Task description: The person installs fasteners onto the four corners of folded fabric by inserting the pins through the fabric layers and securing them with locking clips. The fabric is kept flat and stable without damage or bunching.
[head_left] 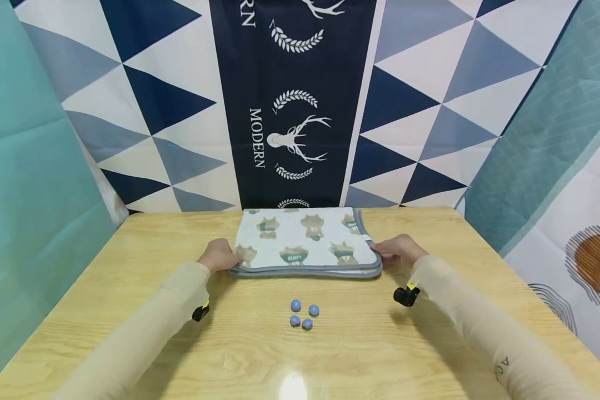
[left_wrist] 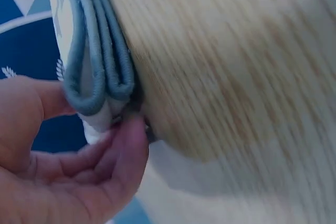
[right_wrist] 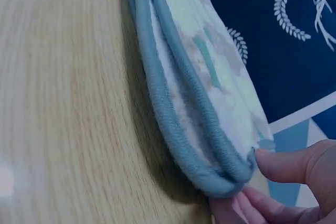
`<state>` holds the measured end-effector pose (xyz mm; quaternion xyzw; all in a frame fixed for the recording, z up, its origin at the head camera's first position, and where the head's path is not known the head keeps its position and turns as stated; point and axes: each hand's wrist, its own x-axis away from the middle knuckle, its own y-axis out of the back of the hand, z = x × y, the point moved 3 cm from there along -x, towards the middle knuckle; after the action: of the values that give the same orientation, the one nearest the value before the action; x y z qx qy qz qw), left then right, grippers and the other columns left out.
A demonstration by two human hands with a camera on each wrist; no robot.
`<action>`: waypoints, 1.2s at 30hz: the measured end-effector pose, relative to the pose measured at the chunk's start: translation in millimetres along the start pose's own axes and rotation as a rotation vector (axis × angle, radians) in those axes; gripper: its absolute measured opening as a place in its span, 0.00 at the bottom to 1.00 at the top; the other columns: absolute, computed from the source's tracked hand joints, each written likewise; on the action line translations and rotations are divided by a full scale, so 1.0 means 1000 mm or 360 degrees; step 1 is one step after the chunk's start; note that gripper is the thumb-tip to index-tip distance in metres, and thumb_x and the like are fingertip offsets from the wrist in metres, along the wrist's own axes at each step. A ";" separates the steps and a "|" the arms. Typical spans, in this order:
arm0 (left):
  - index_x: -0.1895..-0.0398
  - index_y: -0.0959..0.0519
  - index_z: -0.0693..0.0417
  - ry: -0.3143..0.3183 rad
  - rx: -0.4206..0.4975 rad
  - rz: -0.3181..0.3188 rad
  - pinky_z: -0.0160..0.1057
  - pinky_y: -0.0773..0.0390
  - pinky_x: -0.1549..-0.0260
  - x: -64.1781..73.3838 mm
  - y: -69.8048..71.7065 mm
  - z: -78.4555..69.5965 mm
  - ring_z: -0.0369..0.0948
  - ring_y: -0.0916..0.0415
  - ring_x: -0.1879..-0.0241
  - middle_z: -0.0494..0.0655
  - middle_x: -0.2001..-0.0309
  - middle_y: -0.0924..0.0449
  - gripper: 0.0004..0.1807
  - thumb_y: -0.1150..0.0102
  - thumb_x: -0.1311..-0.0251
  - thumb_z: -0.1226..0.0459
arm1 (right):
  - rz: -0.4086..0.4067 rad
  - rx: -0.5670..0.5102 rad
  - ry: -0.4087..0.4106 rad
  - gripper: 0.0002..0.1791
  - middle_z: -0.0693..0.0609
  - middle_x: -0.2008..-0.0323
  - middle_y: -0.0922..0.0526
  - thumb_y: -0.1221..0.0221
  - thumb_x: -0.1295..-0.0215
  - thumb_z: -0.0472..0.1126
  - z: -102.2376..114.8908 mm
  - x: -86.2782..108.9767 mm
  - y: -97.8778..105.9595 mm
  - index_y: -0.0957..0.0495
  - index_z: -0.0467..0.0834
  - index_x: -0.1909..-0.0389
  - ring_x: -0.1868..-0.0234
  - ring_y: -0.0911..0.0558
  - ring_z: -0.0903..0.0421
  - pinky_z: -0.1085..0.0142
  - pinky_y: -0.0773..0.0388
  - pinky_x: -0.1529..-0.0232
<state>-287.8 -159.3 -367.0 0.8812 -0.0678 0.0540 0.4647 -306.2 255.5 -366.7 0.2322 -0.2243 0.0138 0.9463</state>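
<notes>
A folded white cloth (head_left: pixel 300 239) with brown bear prints and grey-blue piped edges lies near the back of the wooden table. At its left front corner my left hand (head_left: pixel 219 254) pinches the layers, thumb on top and fingers curled below, as the left wrist view shows with the stacked piping (left_wrist: pixel 92 51). My right hand (head_left: pixel 400 249) grips the opposite front corner. In the right wrist view the thumb (right_wrist: pixel 286 166) presses the corner's upper side while the other fingers go under the cloth (right_wrist: pixel 210 51).
Several small blue balls (head_left: pixel 307 324) sit on the wooden table (head_left: pixel 260 361) in front of the cloth. Behind the table hangs a patterned curtain (head_left: pixel 300 111), close to the cloth's far edge. Small black cameras (head_left: pixel 406 296) are strapped at the wrists.
</notes>
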 end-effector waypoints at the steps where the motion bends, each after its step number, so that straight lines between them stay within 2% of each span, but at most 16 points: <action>1: 0.92 0.39 0.50 -0.0035 -0.0038 -0.0055 0.32 0.35 0.81 0.002 0.001 -0.002 0.38 0.38 0.86 0.41 0.90 0.38 0.22 0.43 0.43 0.62 | 0.0010 -0.0017 0.0024 0.28 0.61 0.83 0.20 0.40 0.35 0.38 0.001 0.003 0.002 0.32 0.23 0.41 0.78 0.22 0.70 0.75 0.20 0.67; 3: 0.87 0.35 0.54 -0.0100 -0.0130 -0.0159 0.35 0.34 0.78 0.005 0.002 -0.008 0.41 0.37 0.82 0.47 0.84 0.33 0.18 0.44 0.42 0.61 | 0.0020 0.0009 0.0089 0.29 0.59 0.78 0.17 0.41 0.35 0.39 0.003 0.009 0.005 0.33 0.22 0.41 0.75 0.20 0.69 0.74 0.19 0.63; 6: 0.73 0.27 0.65 -0.0192 -0.0290 -0.0288 0.43 0.26 0.72 0.012 0.001 -0.021 0.48 0.30 0.72 0.58 0.70 0.26 0.15 0.42 0.41 0.59 | 0.0012 0.0157 0.0201 0.29 0.45 0.65 0.13 0.42 0.34 0.42 0.003 0.018 0.011 0.32 0.23 0.41 0.67 0.17 0.64 0.68 0.17 0.55; 9: 0.63 0.24 0.70 -0.0260 -0.0426 -0.0348 0.50 0.21 0.63 0.016 -0.001 -0.045 0.55 0.25 0.61 0.65 0.60 0.23 0.21 0.39 0.41 0.56 | -0.0032 0.0355 0.0294 0.29 0.33 0.49 0.19 0.43 0.33 0.45 0.005 0.029 0.019 0.30 0.24 0.42 0.59 0.14 0.53 0.60 0.18 0.49; 11: 0.60 0.22 0.70 -0.0314 -0.0502 -0.0360 0.52 0.20 0.59 0.015 -0.002 -0.064 0.57 0.24 0.56 0.64 0.57 0.21 0.23 0.38 0.41 0.54 | -0.0037 0.0435 0.0338 0.28 0.30 0.45 0.23 0.44 0.32 0.44 0.004 0.034 0.022 0.30 0.25 0.42 0.53 0.15 0.46 0.56 0.19 0.46; 13: 0.60 0.21 0.67 -0.0369 -0.0524 -0.0332 0.51 0.20 0.57 0.011 -0.004 -0.084 0.55 0.23 0.55 0.61 0.57 0.20 0.21 0.38 0.41 0.54 | -0.0053 0.0501 0.0375 0.27 0.31 0.46 0.21 0.43 0.33 0.44 0.002 0.038 0.024 0.28 0.26 0.44 0.51 0.17 0.43 0.54 0.20 0.46; 16: 0.56 0.21 0.66 -0.0510 -0.0504 -0.0240 0.47 0.20 0.54 0.003 -0.012 -0.115 0.52 0.23 0.54 0.58 0.55 0.20 0.20 0.38 0.40 0.56 | -0.0114 0.0659 0.0479 0.23 0.34 0.54 0.17 0.40 0.36 0.43 -0.003 0.039 0.024 0.24 0.28 0.48 0.56 0.16 0.44 0.56 0.18 0.53; 20: 0.54 0.22 0.66 -0.0768 -0.0390 -0.0052 0.45 0.23 0.49 -0.006 -0.035 -0.152 0.50 0.24 0.52 0.58 0.53 0.20 0.19 0.39 0.40 0.58 | -0.0231 0.0973 0.0735 0.19 0.35 0.61 0.16 0.35 0.43 0.38 -0.008 0.042 0.024 0.21 0.28 0.56 0.61 0.17 0.45 0.54 0.19 0.57; 23: 0.53 0.22 0.65 -0.0924 -0.0347 0.0053 0.43 0.25 0.44 -0.011 -0.057 -0.178 0.49 0.23 0.49 0.58 0.51 0.19 0.18 0.40 0.39 0.59 | -0.0259 0.1142 0.0901 0.16 0.34 0.63 0.17 0.35 0.47 0.32 -0.009 0.043 0.027 0.21 0.27 0.59 0.62 0.18 0.43 0.51 0.20 0.56; 26: 0.53 0.22 0.63 -0.1013 -0.0355 0.0100 0.41 0.26 0.43 -0.016 -0.078 -0.198 0.48 0.23 0.47 0.56 0.51 0.18 0.16 0.40 0.38 0.60 | -0.0231 0.1241 0.0963 0.12 0.38 0.68 0.16 0.34 0.52 0.28 -0.012 0.041 0.031 0.19 0.30 0.64 0.66 0.19 0.48 0.54 0.19 0.61; 30: 0.54 0.21 0.58 -0.1098 -0.0411 0.0126 0.35 0.25 0.44 -0.021 -0.103 -0.217 0.43 0.21 0.48 0.50 0.51 0.17 0.13 0.39 0.39 0.61 | -0.0161 0.1309 0.1023 0.10 0.46 0.75 0.16 0.34 0.60 0.24 -0.020 0.037 0.031 0.18 0.35 0.73 0.73 0.21 0.56 0.63 0.20 0.69; 36: 0.54 0.20 0.54 -0.1092 -0.0577 0.0190 0.29 0.24 0.51 -0.020 -0.129 -0.233 0.38 0.21 0.52 0.45 0.54 0.16 0.12 0.38 0.41 0.62 | -0.0158 0.1319 0.1197 0.14 0.49 0.79 0.15 0.40 0.62 0.18 -0.025 0.035 0.027 0.17 0.39 0.79 0.77 0.19 0.59 0.67 0.19 0.73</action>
<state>-292.8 106.3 -343.9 0.7462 -0.2788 -0.2296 0.5592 -267.3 287.7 -360.0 0.5739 0.1639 0.1382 0.7904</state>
